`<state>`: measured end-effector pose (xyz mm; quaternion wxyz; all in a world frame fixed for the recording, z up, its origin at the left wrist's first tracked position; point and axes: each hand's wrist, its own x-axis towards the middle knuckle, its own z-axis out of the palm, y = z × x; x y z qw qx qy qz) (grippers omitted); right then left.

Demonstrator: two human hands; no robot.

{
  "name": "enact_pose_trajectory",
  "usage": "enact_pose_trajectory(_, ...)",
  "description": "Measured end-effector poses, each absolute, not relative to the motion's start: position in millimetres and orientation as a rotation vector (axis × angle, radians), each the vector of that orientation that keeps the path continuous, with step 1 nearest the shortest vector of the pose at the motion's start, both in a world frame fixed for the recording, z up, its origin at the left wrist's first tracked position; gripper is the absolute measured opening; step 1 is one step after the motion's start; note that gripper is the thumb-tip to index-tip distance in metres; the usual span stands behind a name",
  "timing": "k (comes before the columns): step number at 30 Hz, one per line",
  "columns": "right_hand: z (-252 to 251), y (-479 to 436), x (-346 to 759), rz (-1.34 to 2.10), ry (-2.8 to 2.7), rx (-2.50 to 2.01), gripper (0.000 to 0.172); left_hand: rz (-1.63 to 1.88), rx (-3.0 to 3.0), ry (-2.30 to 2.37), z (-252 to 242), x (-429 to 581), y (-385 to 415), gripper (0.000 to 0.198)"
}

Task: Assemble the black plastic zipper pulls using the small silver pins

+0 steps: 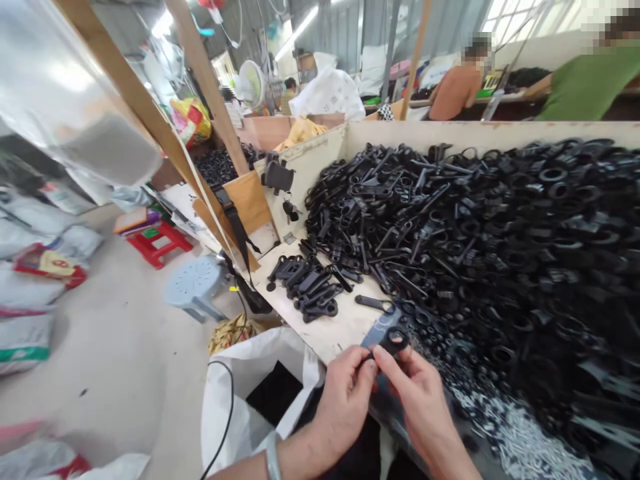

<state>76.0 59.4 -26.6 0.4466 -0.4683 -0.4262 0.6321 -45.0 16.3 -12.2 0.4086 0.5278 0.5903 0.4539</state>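
My left hand (345,397) and my right hand (420,400) meet at the near edge of the worktable (330,333). Both pinch one small black plastic ring-ended part (394,342) between thumb and fingers. Just beyond it lies a single black part (374,303) and a small heap of the same black parts (310,287). A very large pile of black plastic parts (475,227) fills the table to the right.
An open white sack (250,393) stands below the table edge by my left arm. Small metal pieces (505,427) lie at the near right. A grey stool (195,283) and a red stool (157,243) stand on the floor at left. Other people sit at the far benches.
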Motion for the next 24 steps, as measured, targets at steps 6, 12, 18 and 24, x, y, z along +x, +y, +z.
enact_pose_trajectory(6,-14.3,124.3,73.8,0.972,-2.124,-1.326,0.037,1.296,1.851,2.096,-8.4,-113.5,50.3,0.021)
enact_pose_trajectory(12,-14.1,172.1,73.0,0.541,-2.275,-1.616,0.021,0.799,2.141,2.566,-4.2,-161.0,92.2,0.023)
enact_pose_trajectory(18,-5.7,170.2,87.7,0.38,-2.439,-1.504,0.018,1.175,2.0,2.438,-7.8,-146.7,95.9,0.041)
enact_pose_trajectory(24,15.5,117.4,136.9,0.357,-2.518,-1.192,0.031,0.908,0.972,1.332,6.9,-92.8,81.8,0.064)
